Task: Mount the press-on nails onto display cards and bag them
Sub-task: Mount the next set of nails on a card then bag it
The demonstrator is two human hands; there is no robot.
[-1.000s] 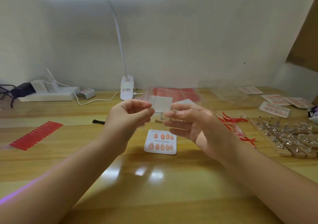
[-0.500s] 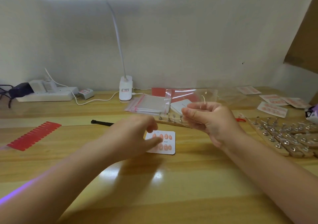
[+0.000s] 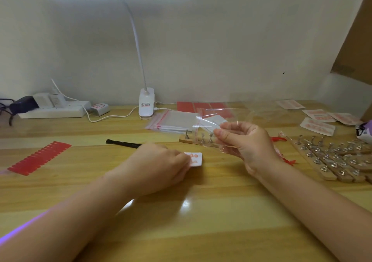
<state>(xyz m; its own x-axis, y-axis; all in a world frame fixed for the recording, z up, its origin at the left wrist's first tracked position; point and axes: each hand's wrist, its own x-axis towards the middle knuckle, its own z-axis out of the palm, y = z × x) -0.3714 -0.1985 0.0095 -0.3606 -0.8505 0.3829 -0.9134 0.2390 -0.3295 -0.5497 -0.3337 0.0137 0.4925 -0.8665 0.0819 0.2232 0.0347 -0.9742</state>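
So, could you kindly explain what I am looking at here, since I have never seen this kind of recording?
There is no machine: a camera worn on a person's head looks down at their two bare hands over a wooden table. The right hand pinches a clear plastic bag held above the table. The left hand rests on a white display card carrying pink press-on nails. Nearby lie a stack of spare bags, a desk lamp, a red nail strip and wooden nail stands.

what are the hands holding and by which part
Right hand pinches the clear plastic bag at its right edge. Left hand covers the white nail card; grip unclear.
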